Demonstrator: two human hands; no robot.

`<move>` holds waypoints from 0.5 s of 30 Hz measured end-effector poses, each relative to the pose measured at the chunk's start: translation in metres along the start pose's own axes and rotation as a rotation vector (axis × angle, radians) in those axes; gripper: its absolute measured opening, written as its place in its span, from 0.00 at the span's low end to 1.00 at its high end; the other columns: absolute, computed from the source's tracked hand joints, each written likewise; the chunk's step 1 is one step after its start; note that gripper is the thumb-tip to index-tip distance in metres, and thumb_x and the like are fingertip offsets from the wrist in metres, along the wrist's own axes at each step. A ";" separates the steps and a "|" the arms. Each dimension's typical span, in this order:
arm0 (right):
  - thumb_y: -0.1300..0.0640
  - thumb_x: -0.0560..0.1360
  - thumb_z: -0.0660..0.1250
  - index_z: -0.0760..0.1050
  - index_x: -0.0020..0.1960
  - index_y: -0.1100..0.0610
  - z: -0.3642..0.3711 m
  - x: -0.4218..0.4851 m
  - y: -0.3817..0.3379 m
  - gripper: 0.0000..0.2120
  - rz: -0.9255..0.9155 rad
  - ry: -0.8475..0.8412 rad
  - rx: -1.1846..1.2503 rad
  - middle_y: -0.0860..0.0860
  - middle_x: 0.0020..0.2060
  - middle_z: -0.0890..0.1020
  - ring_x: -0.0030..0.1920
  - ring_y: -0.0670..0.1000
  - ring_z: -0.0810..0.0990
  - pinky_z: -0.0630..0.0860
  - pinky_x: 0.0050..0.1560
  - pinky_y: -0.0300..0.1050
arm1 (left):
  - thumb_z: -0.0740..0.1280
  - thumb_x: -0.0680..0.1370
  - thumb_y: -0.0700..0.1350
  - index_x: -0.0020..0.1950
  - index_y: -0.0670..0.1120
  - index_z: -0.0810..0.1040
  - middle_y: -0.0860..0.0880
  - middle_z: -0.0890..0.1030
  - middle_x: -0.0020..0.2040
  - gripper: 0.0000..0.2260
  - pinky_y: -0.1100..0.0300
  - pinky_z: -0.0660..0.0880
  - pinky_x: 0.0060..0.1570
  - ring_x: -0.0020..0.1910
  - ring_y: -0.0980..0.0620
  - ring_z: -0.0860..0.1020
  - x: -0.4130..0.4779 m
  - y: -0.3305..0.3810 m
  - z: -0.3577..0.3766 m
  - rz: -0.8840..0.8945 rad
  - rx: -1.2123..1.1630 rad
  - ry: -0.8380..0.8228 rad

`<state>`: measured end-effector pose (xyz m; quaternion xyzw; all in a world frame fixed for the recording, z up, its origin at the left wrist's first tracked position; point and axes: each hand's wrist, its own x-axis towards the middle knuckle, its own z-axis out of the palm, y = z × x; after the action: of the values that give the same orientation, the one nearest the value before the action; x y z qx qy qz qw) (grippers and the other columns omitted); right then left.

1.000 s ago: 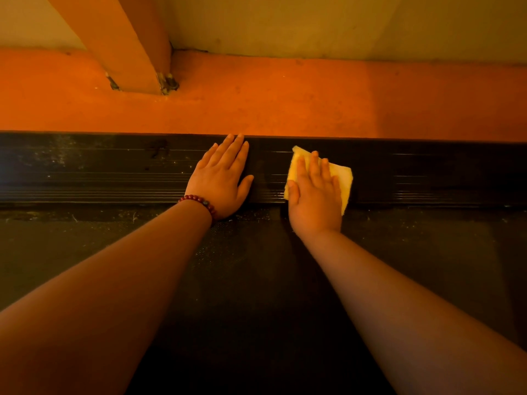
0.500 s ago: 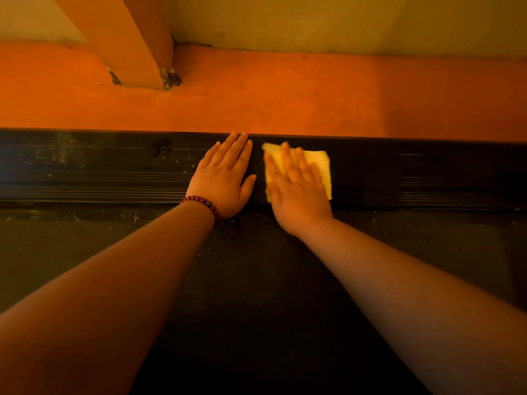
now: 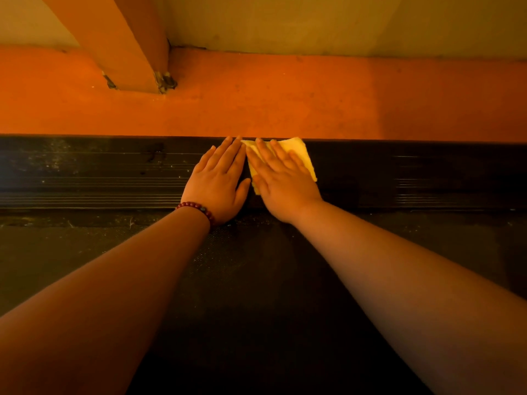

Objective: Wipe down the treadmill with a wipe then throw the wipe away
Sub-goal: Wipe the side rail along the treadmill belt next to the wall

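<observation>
- right hand is flat, fingers straight, pressing the yellow wipe onto the treadmill's dark ribbed side rail
- left hand lies flat on the same rail just beside it, holding nothing, beaded bracelet on the wrist
- both forearms cross the belt; orange floor past the rail

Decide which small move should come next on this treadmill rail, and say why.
Probably lift the left hand off the rail: it lies flat right beside the yellow wipe that the right hand presses down, and dusty specks show on the rail to its left.
</observation>
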<state>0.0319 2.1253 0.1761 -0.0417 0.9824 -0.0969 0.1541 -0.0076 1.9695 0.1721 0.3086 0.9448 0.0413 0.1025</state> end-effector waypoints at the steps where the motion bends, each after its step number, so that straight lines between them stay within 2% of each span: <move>1: 0.48 0.84 0.41 0.36 0.78 0.46 -0.002 0.004 0.006 0.25 0.017 -0.002 0.017 0.46 0.78 0.38 0.77 0.49 0.36 0.36 0.74 0.48 | 0.45 0.81 0.56 0.79 0.44 0.49 0.46 0.48 0.79 0.29 0.55 0.39 0.74 0.78 0.50 0.45 0.000 0.000 0.000 -0.002 0.003 -0.008; 4: 0.50 0.84 0.43 0.37 0.78 0.48 -0.008 0.013 0.017 0.25 0.162 -0.001 0.053 0.47 0.78 0.38 0.77 0.49 0.37 0.37 0.75 0.48 | 0.50 0.82 0.54 0.79 0.44 0.48 0.46 0.47 0.80 0.28 0.55 0.38 0.73 0.78 0.50 0.44 -0.001 0.000 -0.001 -0.006 0.002 -0.002; 6: 0.50 0.84 0.43 0.37 0.79 0.49 -0.007 0.014 0.012 0.26 0.188 0.008 0.053 0.48 0.78 0.38 0.77 0.50 0.36 0.38 0.75 0.49 | 0.50 0.82 0.54 0.79 0.44 0.48 0.46 0.47 0.80 0.28 0.55 0.38 0.73 0.78 0.50 0.44 -0.001 0.000 -0.001 -0.006 -0.003 0.007; 11: 0.48 0.84 0.42 0.37 0.78 0.46 -0.004 -0.004 0.019 0.25 -0.033 0.014 -0.007 0.46 0.78 0.39 0.77 0.48 0.37 0.37 0.74 0.47 | 0.49 0.82 0.54 0.79 0.44 0.47 0.47 0.46 0.80 0.28 0.55 0.38 0.73 0.78 0.50 0.44 0.000 0.000 -0.002 -0.003 -0.005 -0.007; 15: 0.50 0.84 0.44 0.38 0.79 0.48 -0.005 -0.003 0.032 0.26 0.227 0.045 0.074 0.49 0.78 0.40 0.77 0.50 0.37 0.38 0.75 0.48 | 0.49 0.82 0.55 0.79 0.44 0.47 0.47 0.45 0.80 0.28 0.54 0.39 0.74 0.78 0.50 0.43 0.000 0.000 -0.001 -0.014 -0.009 -0.014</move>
<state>0.0315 2.1576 0.1747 0.0776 0.9798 -0.1162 0.1432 -0.0078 1.9695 0.1731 0.3019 0.9459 0.0427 0.1108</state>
